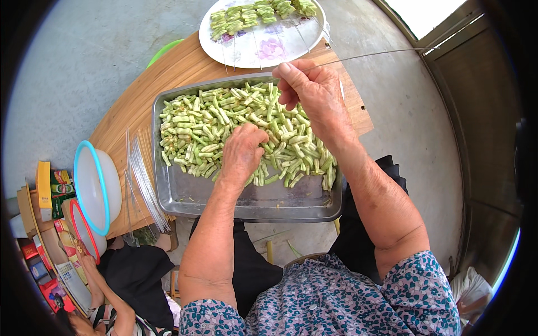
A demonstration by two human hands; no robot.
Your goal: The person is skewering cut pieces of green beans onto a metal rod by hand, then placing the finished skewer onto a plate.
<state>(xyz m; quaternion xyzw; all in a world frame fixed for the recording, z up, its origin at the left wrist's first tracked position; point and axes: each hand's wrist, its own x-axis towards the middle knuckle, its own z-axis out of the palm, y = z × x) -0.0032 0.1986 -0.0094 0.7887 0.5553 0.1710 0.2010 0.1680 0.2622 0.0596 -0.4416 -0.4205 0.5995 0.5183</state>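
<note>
Cut green bean pieces lie heaped in a rectangular metal tray on a wooden table. My left hand reaches down into the beans, its fingertips among the pieces; whether it grips one is hidden. Above the tray's upper right part, my right hand pinches a thin metal skewer that points out to the right. Beyond the tray, an oval floral plate carries several skewers threaded with bean pieces. A bundle of metal skewers lies left of the tray.
Left on the wooden table stands a whitish bowl with a blue rim, and a red-rimmed one is beside it. Another person's arm shows at lower left, near boxes. A dark door stands on the right.
</note>
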